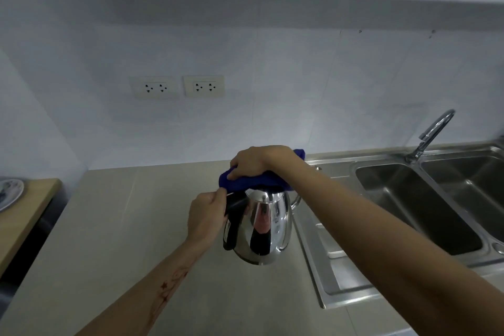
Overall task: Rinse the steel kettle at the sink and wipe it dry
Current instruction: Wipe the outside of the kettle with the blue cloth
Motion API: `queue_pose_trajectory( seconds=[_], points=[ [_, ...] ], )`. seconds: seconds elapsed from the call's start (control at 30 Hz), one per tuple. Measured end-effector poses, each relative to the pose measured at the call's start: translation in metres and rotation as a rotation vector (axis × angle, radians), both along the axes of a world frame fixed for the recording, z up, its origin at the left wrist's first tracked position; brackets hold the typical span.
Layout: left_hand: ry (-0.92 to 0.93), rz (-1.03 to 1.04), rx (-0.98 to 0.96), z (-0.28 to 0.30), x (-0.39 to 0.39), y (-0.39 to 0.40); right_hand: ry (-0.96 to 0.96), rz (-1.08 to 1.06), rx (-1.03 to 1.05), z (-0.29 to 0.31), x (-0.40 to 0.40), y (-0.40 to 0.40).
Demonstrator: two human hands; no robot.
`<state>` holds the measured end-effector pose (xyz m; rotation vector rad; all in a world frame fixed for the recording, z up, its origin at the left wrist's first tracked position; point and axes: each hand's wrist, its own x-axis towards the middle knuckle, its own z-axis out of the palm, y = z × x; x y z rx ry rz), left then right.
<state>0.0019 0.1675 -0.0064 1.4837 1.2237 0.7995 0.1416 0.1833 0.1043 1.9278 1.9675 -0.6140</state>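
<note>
The shiny steel kettle (261,229) with a black handle hangs upright above the beige counter (114,240), left of the sink. My left hand (206,215) grips the black handle on the kettle's left side. My right hand (256,162) presses a blue cloth (245,183) down over the kettle's top, so the lid and opening are hidden. The spout points right, toward the sink.
A double steel sink (425,199) with a drainboard lies to the right, its curved faucet (433,131) at the back. Two wall sockets (177,87) sit on the white backsplash. A wooden side table with a plate (9,194) stands at far left.
</note>
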Motion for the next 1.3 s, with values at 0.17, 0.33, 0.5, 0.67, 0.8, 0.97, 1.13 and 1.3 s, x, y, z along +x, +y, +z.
queue_pose_trajectory(
  seconds=[0.17, 0.33, 0.5, 0.67, 0.8, 0.97, 1.13, 1.3],
  points=[
    [0.072, 0.045, 0.157, -0.010, -0.007, -0.009, -0.069, 0.055, 0.108, -0.010, -0.004, -0.021],
    [0.158, 0.082, 0.257, -0.012, -0.010, -0.018, -0.058, 0.112, 0.202, -0.026, -0.001, -0.035],
    [0.207, 0.116, 0.322, -0.028, -0.014, -0.021, -0.063, 0.151, 0.369, -0.042, -0.001, -0.055],
    [0.283, 0.111, 0.457, -0.038, -0.014, -0.023, 0.065, -0.096, 0.555, -0.071, -0.001, -0.075],
    [0.344, 0.085, 0.507, -0.050, -0.017, -0.026, 0.111, -0.087, 0.458, -0.086, -0.010, -0.075],
    [0.357, 0.092, 0.494, -0.058, -0.022, -0.034, 0.175, -0.102, 0.317, -0.090, -0.008, -0.065],
    [0.371, 0.132, 0.424, -0.063, -0.022, -0.031, 0.247, -0.268, 0.464, -0.100, -0.003, -0.071],
    [0.290, 0.242, 0.107, -0.062, -0.024, -0.021, 0.574, -0.733, 0.867, -0.119, -0.025, -0.092]
  ],
)
